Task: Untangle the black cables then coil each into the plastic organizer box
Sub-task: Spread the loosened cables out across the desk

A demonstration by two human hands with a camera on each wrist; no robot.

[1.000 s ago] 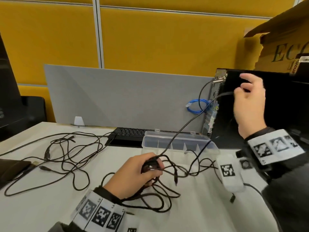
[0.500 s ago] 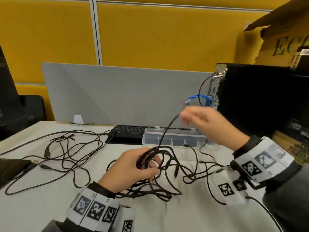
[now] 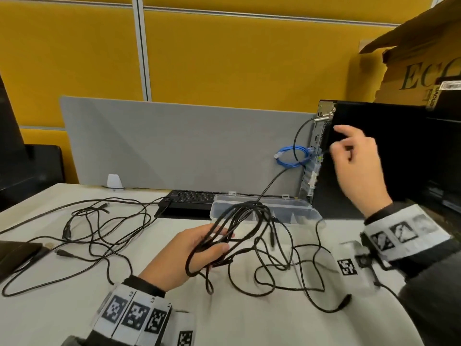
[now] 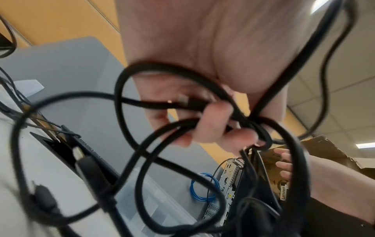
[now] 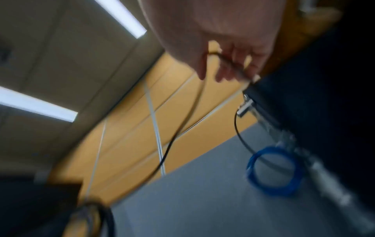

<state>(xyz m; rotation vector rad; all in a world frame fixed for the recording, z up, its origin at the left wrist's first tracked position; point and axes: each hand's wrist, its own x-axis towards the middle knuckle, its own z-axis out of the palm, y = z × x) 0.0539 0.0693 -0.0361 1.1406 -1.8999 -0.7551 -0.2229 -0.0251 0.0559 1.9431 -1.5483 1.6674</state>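
Note:
My left hand (image 3: 220, 242) is raised just above the table and grips a bundle of black cable loops (image 3: 239, 216); in the left wrist view its fingers (image 4: 213, 123) curl round several strands and a plug. One strand (image 3: 272, 183) runs up and to the right from the bundle to my right hand (image 3: 335, 146), which pinches it high up beside the black computer tower (image 3: 374, 158). The right wrist view, blurred, shows that cable (image 5: 188, 112) hanging from my fingertips (image 5: 223, 70). More slack (image 3: 287, 270) trails on the table. The clear plastic organizer box (image 3: 294, 212) lies open behind the bundle.
A second tangle of black cables (image 3: 99, 236) sprawls over the left of the white table. A black keyboard (image 3: 189, 199) sits left of the box, below a grey divider (image 3: 174, 146). A blue cable coil (image 3: 291, 158) hangs off the tower. Cardboard box (image 3: 424, 58) at upper right.
My right hand dropped from the tower to the bundle, then rose back up and right, drawing a strand with it. My left hand lifted the bundle off the table.

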